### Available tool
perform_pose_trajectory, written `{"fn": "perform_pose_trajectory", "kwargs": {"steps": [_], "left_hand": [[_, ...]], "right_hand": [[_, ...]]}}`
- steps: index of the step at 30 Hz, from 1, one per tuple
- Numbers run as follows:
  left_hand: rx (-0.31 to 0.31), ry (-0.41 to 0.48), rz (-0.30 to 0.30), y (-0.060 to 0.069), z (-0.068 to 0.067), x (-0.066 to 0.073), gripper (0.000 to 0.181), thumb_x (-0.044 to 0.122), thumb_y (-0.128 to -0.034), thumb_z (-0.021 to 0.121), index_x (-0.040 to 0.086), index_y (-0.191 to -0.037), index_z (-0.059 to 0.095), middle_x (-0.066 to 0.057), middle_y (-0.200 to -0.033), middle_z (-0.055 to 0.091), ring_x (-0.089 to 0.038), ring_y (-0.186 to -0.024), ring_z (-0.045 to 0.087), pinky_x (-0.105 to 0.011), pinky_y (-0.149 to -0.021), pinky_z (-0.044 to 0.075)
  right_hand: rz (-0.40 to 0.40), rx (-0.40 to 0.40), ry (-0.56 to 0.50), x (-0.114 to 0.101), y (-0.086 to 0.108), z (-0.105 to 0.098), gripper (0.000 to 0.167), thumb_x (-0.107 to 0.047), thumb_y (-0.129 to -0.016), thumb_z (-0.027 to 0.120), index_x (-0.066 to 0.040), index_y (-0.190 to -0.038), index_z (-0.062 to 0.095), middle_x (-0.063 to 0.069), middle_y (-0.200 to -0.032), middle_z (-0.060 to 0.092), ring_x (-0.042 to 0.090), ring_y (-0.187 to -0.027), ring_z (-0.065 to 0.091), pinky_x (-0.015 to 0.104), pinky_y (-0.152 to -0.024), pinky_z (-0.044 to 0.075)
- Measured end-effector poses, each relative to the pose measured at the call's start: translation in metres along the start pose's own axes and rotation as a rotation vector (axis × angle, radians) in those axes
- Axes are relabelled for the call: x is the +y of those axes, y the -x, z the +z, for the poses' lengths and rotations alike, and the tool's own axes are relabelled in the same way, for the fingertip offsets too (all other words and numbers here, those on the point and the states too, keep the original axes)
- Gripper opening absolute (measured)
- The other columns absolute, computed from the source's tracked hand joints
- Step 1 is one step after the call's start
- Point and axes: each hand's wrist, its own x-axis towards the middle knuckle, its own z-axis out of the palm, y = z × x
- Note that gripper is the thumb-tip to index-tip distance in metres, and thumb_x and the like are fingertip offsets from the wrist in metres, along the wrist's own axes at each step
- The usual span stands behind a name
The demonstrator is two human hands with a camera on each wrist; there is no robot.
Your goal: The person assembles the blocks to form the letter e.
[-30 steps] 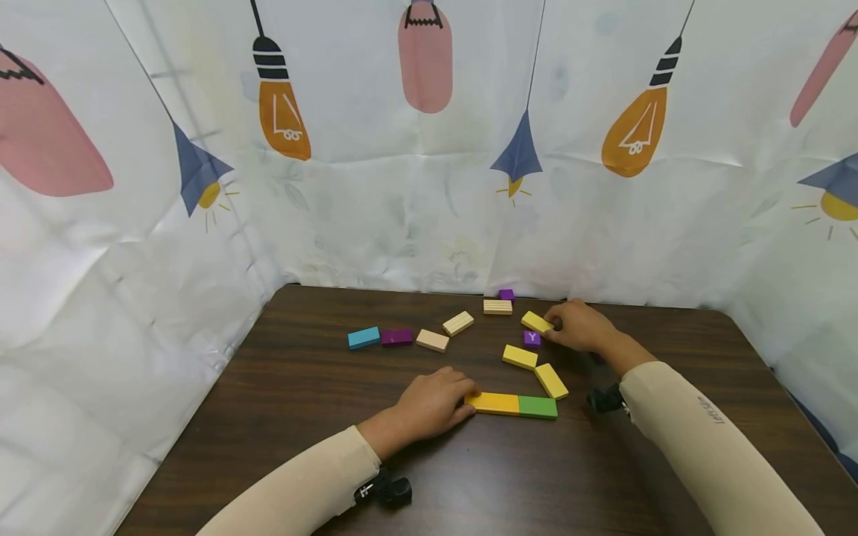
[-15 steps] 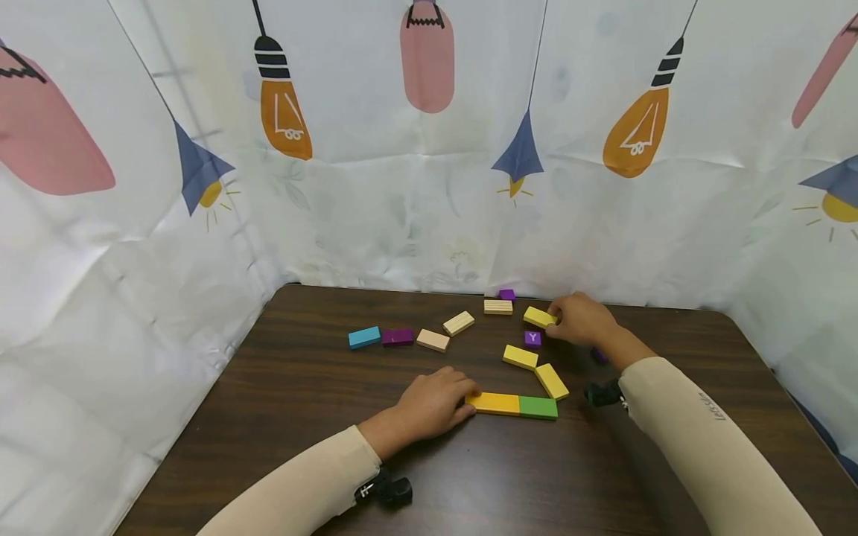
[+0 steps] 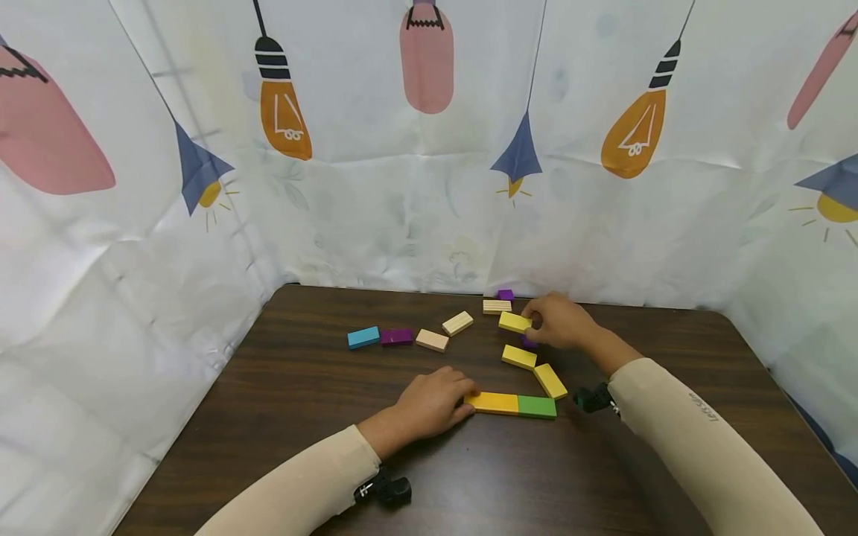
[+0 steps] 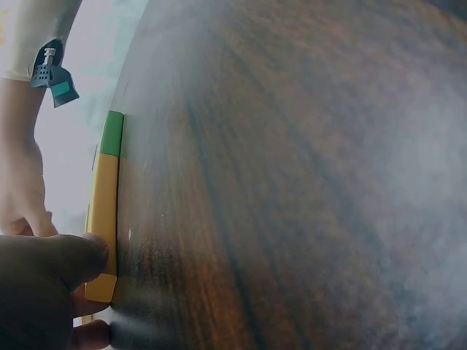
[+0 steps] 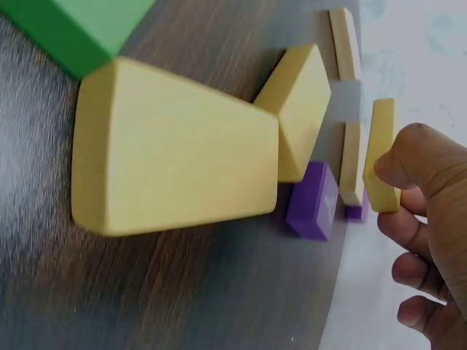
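Observation:
My right hand point(image 3: 561, 321) pinches one end of a pale yellow block point(image 3: 514, 322); in the right wrist view the thumb and fingers grip that yellow block point(image 5: 381, 157) above the table. Under the hand a purple block point(image 3: 529, 342) is partly hidden. My left hand point(image 3: 430, 406) holds the left end of an orange block point(image 3: 497, 403), whose right end touches a green block point(image 3: 537, 406) in line with it. The left wrist view has the thumb against the orange block point(image 4: 104, 208). Two more pale yellow blocks point(image 3: 519, 356) point(image 3: 550, 381) lie behind the green one.
On the dark wooden table point(image 3: 302, 417), a blue block point(image 3: 363, 337) and a dark purple block point(image 3: 397, 337) lie at the left. Several light wood blocks point(image 3: 432, 340) are in the middle, and a small purple block point(image 3: 506, 295) is by the patterned curtain point(image 3: 375, 208).
My right hand has moved left with the pale yellow block, now over the purple block that showed beside it earlier. My left hand stays on the orange block.

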Motion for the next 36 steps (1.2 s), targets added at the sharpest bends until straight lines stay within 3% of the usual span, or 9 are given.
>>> {"fn": "perform_pose_trajectory", "kwargs": {"steps": [8,19,26,36], "left_hand": [[0.006,0.001,0.01,0.0,-0.001,0.0,0.025,0.035,-0.0989,0.07,0.022,-0.12,0.072,0.007,-0.114,0.069,-0.013,-0.104,0.061,-0.033,-0.07,0.056],[0.002,0.001,0.0,0.0,-0.002,0.0,0.025,0.035,-0.0988,0.07,0.023,-0.12,0.072,0.008,-0.114,0.069,-0.013,-0.106,0.061,-0.034,-0.071,0.056],[-0.005,0.01,0.001,0.0,-0.002,0.0,0.023,0.034,-0.0989,0.07,0.023,-0.119,0.072,0.008,-0.114,0.069,-0.012,-0.105,0.061,-0.032,-0.071,0.056],[0.005,0.004,0.008,0.0,-0.001,0.0,0.023,0.035,-0.0987,0.07,0.022,-0.118,0.072,0.008,-0.113,0.069,-0.012,-0.104,0.061,-0.031,-0.069,0.055]], "right_hand": [[-0.031,-0.031,-0.018,-0.013,-0.004,0.005,0.031,-0.024,-0.093,0.073,-0.011,-0.122,0.073,0.002,-0.113,0.07,0.024,-0.104,0.062,0.047,-0.086,0.054],[-0.092,-0.06,0.008,-0.027,-0.008,0.015,0.029,-0.025,-0.092,0.073,-0.012,-0.119,0.074,-0.005,-0.101,0.066,0.019,-0.097,0.054,0.039,-0.078,0.05],[-0.109,-0.068,-0.009,-0.032,-0.011,0.021,0.025,-0.024,-0.092,0.073,-0.013,-0.115,0.075,-0.004,-0.105,0.068,0.021,-0.103,0.054,0.039,-0.08,0.051],[-0.117,-0.091,0.006,-0.038,-0.018,0.029,0.025,-0.024,-0.09,0.076,-0.013,-0.113,0.076,-0.006,-0.107,0.07,0.017,-0.095,0.052,0.037,-0.081,0.051]]}}
